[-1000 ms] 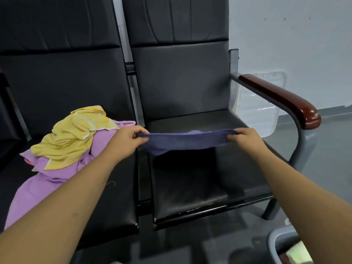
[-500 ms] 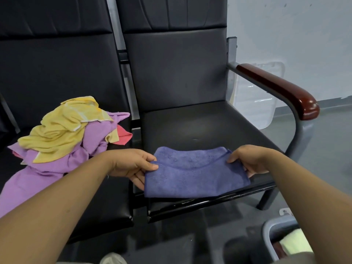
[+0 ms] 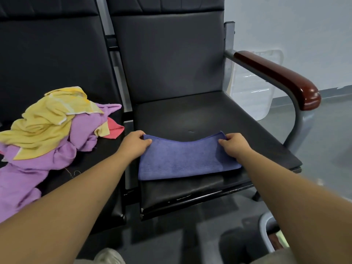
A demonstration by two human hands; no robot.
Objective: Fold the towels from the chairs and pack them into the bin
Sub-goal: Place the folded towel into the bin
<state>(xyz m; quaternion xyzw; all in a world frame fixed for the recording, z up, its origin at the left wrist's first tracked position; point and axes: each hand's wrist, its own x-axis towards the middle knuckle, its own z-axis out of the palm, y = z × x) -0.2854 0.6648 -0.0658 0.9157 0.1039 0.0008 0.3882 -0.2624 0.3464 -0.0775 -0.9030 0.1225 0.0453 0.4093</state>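
A blue towel (image 3: 182, 159) lies folded flat on the right black chair seat (image 3: 200, 115). My left hand (image 3: 134, 144) pinches its far left corner and my right hand (image 3: 235, 146) pinches its far right corner. The far edge sags a little between the two hands. On the left chair seat sits a heap of unfolded towels: a yellow one (image 3: 45, 121) on top, a lilac one (image 3: 38, 168) under it and a pink corner (image 3: 114, 129) poking out. The grey bin (image 3: 265, 230) shows at the bottom right, mostly hidden by my right forearm.
The right chair has a metal armrest with a dark red wooden pad (image 3: 280, 77). A clear plastic lid (image 3: 251, 88) leans against the wall behind it. A shoe tip (image 3: 108, 256) shows at the bottom edge. Grey floor lies to the right.
The blue towel went from being held stretched in the air to lying folded on the seat. Both hands have shifted to its far corners.
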